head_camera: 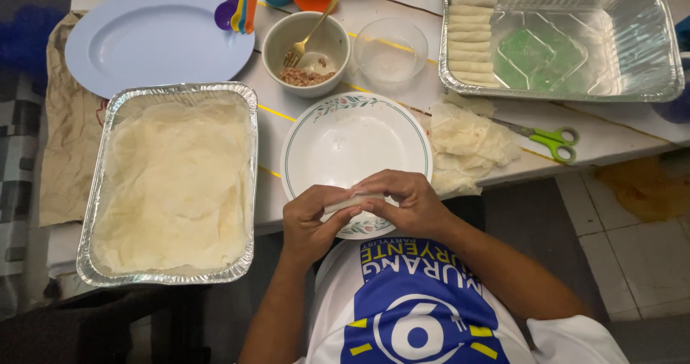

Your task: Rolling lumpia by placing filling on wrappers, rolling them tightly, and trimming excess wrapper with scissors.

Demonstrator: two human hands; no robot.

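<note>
Both hands meet over the near rim of a white plate [345,137] with a floral border. My left hand [310,220] and my right hand [406,200] pinch a thin pale rolled wrapper [351,201] between fingers and thumbs. A foil tray [100,184] of flat wrapper sheets lies to the left of my hands. Beyond the plate stands a beige bowl [327,37] with minced filling and a gold fork [309,37] in it.
A large foil tray [647,55] at the back right holds a row of finished rolls [471,40]. Torn wrapper scraps [467,145] and green scissors [553,140] lie right of the plate. A blue oval plate [154,37], coloured spoons [241,5] and a clear bowl [392,48] stand behind.
</note>
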